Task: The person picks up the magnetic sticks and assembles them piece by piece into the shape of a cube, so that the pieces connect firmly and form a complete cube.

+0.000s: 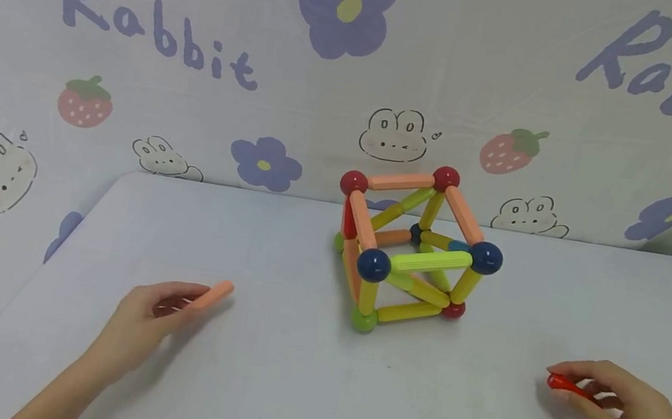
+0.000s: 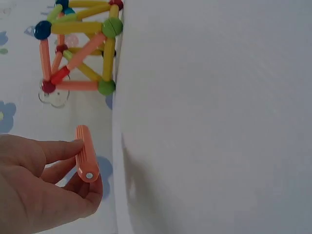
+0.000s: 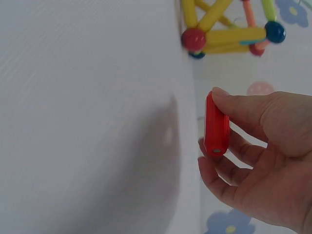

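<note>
A cube-shaped frame of magnetic rods and balls [image 1: 430, 260] stands toward the back of the white table, with red, dark blue and green balls at its corners. To its left, my left hand [image 1: 147, 315] pinches an orange magnetic rod [image 1: 214, 295] between thumb and fingers. A small metal disc shows at that rod's end in the left wrist view. Over on the right side, my right hand [image 1: 625, 412] holds a red magnetic rod [image 3: 216, 126] by thumb and fingertips. Both hands are apart from the frame, and each throws a shadow on the tabletop.
The white tabletop [image 1: 309, 387] spreads in front of the frame and between the hands. Behind it hangs a pale cloth [image 1: 193, 116] printed with rabbits, flowers and strawberries, close to the frame's far side.
</note>
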Demonstrator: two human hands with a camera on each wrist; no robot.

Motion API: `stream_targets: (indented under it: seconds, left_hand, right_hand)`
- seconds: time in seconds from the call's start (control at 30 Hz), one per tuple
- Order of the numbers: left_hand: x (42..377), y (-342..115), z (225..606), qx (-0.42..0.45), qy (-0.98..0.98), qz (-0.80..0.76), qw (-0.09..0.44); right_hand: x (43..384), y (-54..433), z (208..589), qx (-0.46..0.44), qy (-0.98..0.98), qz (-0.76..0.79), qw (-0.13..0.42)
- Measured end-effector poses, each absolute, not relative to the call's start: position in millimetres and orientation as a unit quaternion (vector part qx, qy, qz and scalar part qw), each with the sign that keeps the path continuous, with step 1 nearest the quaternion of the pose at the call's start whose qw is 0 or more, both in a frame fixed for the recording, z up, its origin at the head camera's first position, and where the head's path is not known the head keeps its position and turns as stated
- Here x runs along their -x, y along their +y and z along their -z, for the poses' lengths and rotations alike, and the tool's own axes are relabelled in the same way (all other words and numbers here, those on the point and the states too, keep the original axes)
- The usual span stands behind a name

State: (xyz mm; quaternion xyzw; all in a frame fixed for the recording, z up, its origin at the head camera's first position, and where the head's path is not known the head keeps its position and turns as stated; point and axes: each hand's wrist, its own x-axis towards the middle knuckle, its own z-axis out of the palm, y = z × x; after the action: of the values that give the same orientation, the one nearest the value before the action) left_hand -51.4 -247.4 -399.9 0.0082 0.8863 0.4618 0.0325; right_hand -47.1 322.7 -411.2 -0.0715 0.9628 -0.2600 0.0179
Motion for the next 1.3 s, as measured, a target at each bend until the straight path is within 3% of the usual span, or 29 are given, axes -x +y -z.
stream_targets:
  seconds: [0.2,0.57,1.03,1.17,1.3]
  left_hand:
    - [49.6,-192.0,379.1,-0.135,0.847,-0.511,0.054]
    - [48.7,-121.8,359.5,-0.244,0.805,-0.527,0.125]
    - [49.0,-95.4,350.5,-0.240,0.781,-0.547,0.182]
    - [51.3,-92.0,352.6,-0.229,0.747,-0.574,0.246]
    - [54.4,-89.7,353.0,-0.196,0.705,-0.601,0.322]
  right_hand:
    - [49.6,278.9,390.8,0.121,0.946,0.300,0.019]
    - [48.1,206.4,357.9,0.201,0.900,0.383,0.041]
    - [49.0,178.3,343.5,0.240,0.873,0.423,0.024]
    - [49.5,177.5,340.3,0.219,0.863,0.455,0.008]
    - [52.6,180.7,336.7,0.207,0.843,0.495,-0.042]
